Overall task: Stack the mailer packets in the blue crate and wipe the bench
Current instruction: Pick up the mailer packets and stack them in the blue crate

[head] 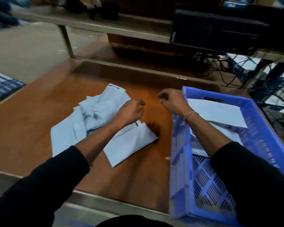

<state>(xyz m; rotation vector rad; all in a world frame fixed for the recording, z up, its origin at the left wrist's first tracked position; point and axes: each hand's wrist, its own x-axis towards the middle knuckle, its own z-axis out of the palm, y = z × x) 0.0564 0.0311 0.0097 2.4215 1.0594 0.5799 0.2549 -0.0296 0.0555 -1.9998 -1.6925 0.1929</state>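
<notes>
A loose heap of pale blue-white mailer packets (95, 112) lies on the brown bench (39, 122), left of centre. One flat packet (131, 143) juts out toward the front right of the heap. My left hand (129, 112) hovers over the heap with loosely curled fingers, holding nothing I can see. The blue crate (184, 185) stands at the bench's right end with a few flat packets (220, 112) lying inside. My right hand (172, 102) hangs above the bench beside the crate's left wall, fingers loosely curled and empty. The frame is motion-blurred.
Beyond the bench runs a metal-framed shelf (92, 25) with dark objects on it. A black computer case (220, 28) sits at the back right above tangled cables (236, 71). Striped blue fabric (2, 84) lies at the far left.
</notes>
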